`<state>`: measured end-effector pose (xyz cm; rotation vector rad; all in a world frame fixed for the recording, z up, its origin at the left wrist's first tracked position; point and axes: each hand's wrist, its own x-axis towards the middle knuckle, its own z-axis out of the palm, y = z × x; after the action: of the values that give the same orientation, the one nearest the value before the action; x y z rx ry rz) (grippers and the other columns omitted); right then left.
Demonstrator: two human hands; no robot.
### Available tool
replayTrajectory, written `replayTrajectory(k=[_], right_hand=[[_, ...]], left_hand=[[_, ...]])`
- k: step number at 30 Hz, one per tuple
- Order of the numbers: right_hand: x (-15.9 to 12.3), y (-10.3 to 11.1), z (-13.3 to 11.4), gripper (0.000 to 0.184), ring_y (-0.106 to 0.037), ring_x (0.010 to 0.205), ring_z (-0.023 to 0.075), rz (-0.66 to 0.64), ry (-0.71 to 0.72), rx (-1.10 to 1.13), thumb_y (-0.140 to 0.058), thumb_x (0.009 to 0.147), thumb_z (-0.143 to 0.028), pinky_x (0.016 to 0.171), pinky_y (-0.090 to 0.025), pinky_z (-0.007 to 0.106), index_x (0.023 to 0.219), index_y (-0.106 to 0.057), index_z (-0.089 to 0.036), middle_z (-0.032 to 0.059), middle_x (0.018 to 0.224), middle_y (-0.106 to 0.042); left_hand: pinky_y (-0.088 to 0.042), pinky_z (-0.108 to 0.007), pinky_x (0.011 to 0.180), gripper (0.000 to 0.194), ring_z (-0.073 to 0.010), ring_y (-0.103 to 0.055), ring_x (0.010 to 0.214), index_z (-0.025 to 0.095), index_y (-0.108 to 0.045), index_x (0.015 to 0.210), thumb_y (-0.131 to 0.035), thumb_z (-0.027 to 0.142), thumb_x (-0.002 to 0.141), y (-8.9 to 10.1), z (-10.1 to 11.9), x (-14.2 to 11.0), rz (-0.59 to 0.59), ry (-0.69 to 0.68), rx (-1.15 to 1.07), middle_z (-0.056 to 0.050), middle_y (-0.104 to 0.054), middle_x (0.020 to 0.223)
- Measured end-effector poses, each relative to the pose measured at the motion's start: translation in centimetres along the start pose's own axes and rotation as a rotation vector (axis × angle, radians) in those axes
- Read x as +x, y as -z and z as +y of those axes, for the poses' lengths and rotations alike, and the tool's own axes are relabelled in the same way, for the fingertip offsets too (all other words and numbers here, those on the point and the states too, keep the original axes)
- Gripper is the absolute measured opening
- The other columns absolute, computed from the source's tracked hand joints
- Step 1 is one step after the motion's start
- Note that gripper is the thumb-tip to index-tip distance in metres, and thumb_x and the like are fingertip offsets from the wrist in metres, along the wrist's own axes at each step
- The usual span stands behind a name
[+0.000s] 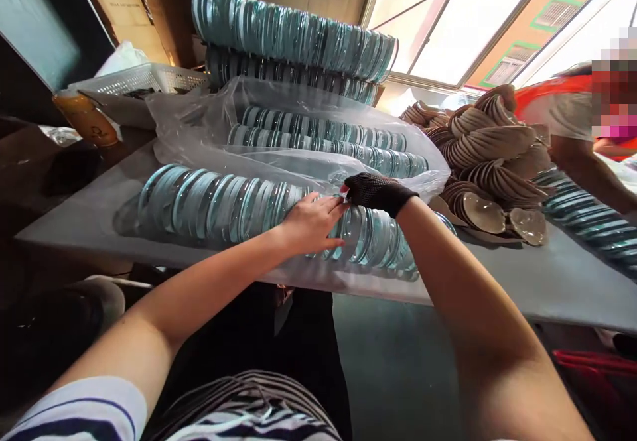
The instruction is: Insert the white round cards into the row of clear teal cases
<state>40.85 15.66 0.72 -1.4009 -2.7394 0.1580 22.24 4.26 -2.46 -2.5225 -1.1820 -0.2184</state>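
Along the near side of the table lies a long row of round, greenish clear glass discs (pixel 219 205) with pale sheets between them; they look like lids. My bare left hand (pixel 316 222) rests on top of this row, fingers stretched out and apart. Touching its fingertips is my right hand (pixel 373 192), in a dark glove, with its fingers curled together at the top of the row. What they pinch, if anything, is hidden. Just behind both hands, a clear plastic bag (pixel 194 123) is spread over more rows of discs (pixel 328 146).
At the back, further disc rows (pixel 293 33) are stacked high. Fanned brown rounded sheets (pixel 497 142) are piled to the right. A white basket (pixel 134 83) and an orange bottle-like object (pixel 87 116) stand at left. Another person's arm (pixel 582 162) reaches over discs at far right.
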Motion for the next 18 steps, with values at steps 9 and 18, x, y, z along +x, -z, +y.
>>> replayTrajectory(k=[9, 18], right_hand=[[-1.6, 0.2, -0.1, 0.019, -0.061, 0.074, 0.0145, 0.126, 0.198, 0.1, -0.059, 0.074, -0.011, 0.07, -0.041, 0.024, 0.087, -0.073, -0.011, 0.0045, 0.082, -0.071], [-12.4, -15.7, -8.0, 0.037, -0.069, 0.077, 0.0212, 0.383, -0.093, 0.014, -0.04, 0.096, -0.024, 0.063, -0.04, 0.029, 0.095, -0.076, -0.02, 0.0091, 0.091, -0.074]], left_hand=[[-0.031, -0.048, 0.118, 0.07, -0.0221, -0.044, 0.141, 0.014, -0.04, 0.148, -0.051, 0.057, 0.094, -0.4, -0.3, -0.2, 0.004, 0.007, 0.006, -0.01, -0.048, 0.152], [-0.027, -0.047, 0.118, 0.07, -0.0266, -0.042, 0.142, 0.013, -0.041, 0.148, -0.054, 0.054, 0.093, 0.1, -0.2, -0.3, -0.058, 0.01, -0.005, -0.013, -0.043, 0.156]])
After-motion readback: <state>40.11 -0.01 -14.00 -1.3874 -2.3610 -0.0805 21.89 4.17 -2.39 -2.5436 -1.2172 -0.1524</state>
